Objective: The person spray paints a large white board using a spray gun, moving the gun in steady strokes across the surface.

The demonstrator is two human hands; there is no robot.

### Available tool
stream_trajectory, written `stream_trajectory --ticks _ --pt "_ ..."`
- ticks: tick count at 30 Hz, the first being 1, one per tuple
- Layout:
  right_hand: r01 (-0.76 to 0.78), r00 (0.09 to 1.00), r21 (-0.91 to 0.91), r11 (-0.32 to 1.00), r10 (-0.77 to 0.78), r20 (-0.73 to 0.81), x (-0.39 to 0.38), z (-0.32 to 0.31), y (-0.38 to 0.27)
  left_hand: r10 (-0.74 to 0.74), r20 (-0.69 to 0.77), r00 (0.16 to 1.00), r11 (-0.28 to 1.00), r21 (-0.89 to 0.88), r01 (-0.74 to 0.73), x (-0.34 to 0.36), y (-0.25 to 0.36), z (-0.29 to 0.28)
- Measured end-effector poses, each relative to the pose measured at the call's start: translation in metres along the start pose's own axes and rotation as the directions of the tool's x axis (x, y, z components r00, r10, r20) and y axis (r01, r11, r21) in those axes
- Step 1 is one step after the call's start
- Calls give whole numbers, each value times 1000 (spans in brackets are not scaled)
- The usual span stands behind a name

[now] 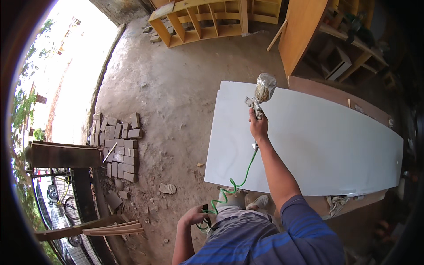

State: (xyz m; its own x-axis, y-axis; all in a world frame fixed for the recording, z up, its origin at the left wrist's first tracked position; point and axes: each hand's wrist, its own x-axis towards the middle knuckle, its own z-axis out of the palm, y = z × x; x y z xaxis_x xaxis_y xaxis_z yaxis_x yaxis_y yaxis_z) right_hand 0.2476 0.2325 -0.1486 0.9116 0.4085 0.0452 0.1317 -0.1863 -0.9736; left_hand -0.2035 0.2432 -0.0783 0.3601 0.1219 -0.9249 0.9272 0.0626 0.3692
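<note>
My right hand (259,125) is wrapped round the handle of a spray gun (255,104), held over the far left part of a large white panel (309,145). A paint-stained cup (266,87) sits on top of the gun. From the gun's lower end a coiled green air hose (238,184) runs down toward my waist. There my left hand (194,215) is closed round the hose, beside a small black piece whose kind I cannot make out. The panel lies flat, its surface glossy.
Stacked bricks (126,150) stand on the dirt floor at left, with loose stones (168,188) nearby. A yellowish wooden shelf frame (198,22) is at the back, a wooden cabinet (304,35) at far right. A crumpled rag (338,205) hangs at the panel's near edge.
</note>
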Motion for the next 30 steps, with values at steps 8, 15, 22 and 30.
stream_trajectory --ticks 8,15,22,30 --pt "45 987 -112 993 -61 -146 10 -15 26 39 88 995 986 158 -53 13 43 -47" --pt "-53 977 -143 988 22 -211 4 -60 17 104 168 980 933 325 -155 34 58 -60" --pt "-28 938 -171 985 -33 -345 0 -112 19 93 246 965 892 410 -191 45 70 -57" --pt "-67 893 -201 977 -31 -448 2 -185 31 103 239 966 852 480 -210 41 98 -38"
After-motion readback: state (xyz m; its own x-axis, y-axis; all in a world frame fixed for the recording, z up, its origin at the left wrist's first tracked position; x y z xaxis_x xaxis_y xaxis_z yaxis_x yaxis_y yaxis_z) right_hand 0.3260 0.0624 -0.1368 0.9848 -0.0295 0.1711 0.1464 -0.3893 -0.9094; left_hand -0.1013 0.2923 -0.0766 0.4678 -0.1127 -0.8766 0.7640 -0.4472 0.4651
